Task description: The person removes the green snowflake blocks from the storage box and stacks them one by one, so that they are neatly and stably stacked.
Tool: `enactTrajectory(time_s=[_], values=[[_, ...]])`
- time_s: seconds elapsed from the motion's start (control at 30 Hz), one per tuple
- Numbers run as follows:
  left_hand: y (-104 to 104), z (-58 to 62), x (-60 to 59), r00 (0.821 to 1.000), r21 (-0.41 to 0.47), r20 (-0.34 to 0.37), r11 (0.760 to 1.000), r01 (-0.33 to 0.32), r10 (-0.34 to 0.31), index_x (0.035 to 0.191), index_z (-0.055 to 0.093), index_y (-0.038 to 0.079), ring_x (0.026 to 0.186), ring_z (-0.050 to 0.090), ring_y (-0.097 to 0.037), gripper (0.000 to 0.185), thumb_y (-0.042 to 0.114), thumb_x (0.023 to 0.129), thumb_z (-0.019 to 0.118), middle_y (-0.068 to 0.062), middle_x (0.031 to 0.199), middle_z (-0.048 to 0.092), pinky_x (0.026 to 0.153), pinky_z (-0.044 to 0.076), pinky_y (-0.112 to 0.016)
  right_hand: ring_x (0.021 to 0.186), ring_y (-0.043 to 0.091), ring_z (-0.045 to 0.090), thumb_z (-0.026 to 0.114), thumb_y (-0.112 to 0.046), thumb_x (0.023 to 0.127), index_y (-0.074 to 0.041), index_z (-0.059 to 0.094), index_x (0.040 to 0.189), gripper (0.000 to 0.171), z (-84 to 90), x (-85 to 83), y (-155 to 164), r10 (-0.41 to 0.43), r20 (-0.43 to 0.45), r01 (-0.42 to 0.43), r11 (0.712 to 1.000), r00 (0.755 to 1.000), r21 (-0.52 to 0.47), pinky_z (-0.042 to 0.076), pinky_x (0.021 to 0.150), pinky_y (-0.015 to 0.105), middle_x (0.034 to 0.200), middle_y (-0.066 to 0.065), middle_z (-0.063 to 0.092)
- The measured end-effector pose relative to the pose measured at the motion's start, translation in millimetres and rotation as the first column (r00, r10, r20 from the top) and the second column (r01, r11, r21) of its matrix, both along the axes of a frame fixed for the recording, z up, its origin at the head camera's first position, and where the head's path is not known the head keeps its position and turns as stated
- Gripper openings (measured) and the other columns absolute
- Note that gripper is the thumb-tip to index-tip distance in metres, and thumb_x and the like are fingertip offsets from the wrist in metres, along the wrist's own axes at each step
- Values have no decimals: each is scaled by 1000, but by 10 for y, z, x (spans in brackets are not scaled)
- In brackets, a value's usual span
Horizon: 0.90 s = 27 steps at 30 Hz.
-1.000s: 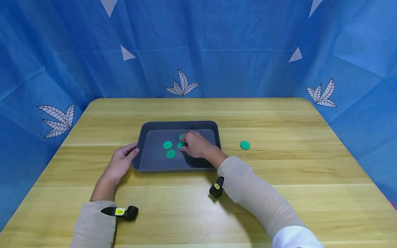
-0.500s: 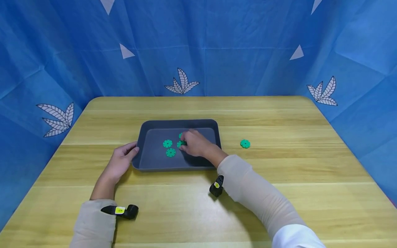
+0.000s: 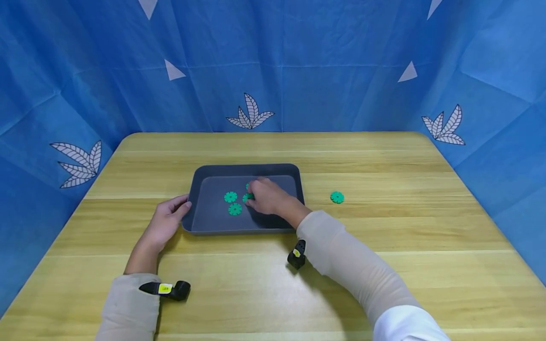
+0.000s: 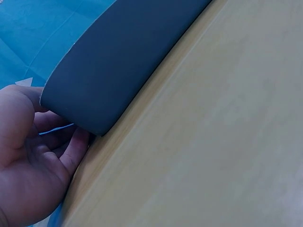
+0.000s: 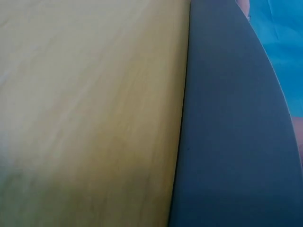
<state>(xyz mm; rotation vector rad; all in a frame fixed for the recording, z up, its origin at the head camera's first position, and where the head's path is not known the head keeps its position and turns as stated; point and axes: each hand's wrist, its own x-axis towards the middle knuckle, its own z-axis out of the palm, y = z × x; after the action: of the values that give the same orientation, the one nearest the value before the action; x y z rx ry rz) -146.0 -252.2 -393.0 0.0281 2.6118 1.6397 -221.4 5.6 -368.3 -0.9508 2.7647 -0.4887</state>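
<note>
A dark grey tray (image 3: 247, 167) lies mid-table with several green gear-shaped discs in it; two of them (image 3: 231, 197) (image 3: 235, 209) lie free. My right hand (image 3: 256, 199) reaches into the tray, fingers curled down onto a third disc (image 3: 247, 197), mostly hiding it and another behind it. My left hand (image 3: 177, 210) rests on the table against the tray's near left corner, with relaxed fingers. In the left wrist view, the thumb and fingers of that hand (image 4: 42, 161) sit on either side of the tray corner (image 4: 123, 61). The right wrist view shows only the tray wall (image 5: 232, 132) and wood.
One green disc (image 3: 337, 197) lies alone on the wooden table (image 3: 384, 227), to the right of the tray. Blue cloth with leaf prints (image 3: 251, 113) walls in the back and both sides. Black wrist cameras (image 3: 168, 290) (image 3: 297, 254) hang from both forearms.
Hardly anything has changed: both hands keep their places at the tray and the discs have not moved. The view has shifted slightly.
</note>
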Motion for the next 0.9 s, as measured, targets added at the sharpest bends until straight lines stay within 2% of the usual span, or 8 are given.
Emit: enactTrajectory(time_s=[0.27, 0.53, 0.9], values=[[6, 8, 7, 1000, 5, 3, 1000, 3, -3, 136, 37, -7, 131, 36, -32, 49, 25, 100, 39, -24, 139, 40, 107, 32, -44, 80, 17, 48, 60, -22, 90, -11, 42, 60, 36, 33, 1, -19, 19, -20, -18, 998, 1000, 57, 40, 69, 29, 64, 0, 40], [12, 13, 11, 1000, 10, 13, 1000, 0, 0, 137, 37, -6, 130, 37, -31, 49, 25, 100, 39, -23, 139, 41, 107, 32, -44, 75, 16, 45, 61, -25, 89, -12, 42, 62, 36, 6, -1, -17, 10, -26, -9, 998, 1000, 60, 37, 67, 27, 64, -2, 38], [8, -16, -5, 1000, 12, 15, 1000, -8, 8, 138, 37, -4, 130, 38, -30, 49, 27, 99, 40, -22, 139, 41, 107, 33, -44, 77, 16, 44, 61, -24, 89, -10, 49, 65, 30, 21, 10, 1, 6, -5, -6, 999, 1000, 47, 40, 67, 27, 67, -1, 43]])
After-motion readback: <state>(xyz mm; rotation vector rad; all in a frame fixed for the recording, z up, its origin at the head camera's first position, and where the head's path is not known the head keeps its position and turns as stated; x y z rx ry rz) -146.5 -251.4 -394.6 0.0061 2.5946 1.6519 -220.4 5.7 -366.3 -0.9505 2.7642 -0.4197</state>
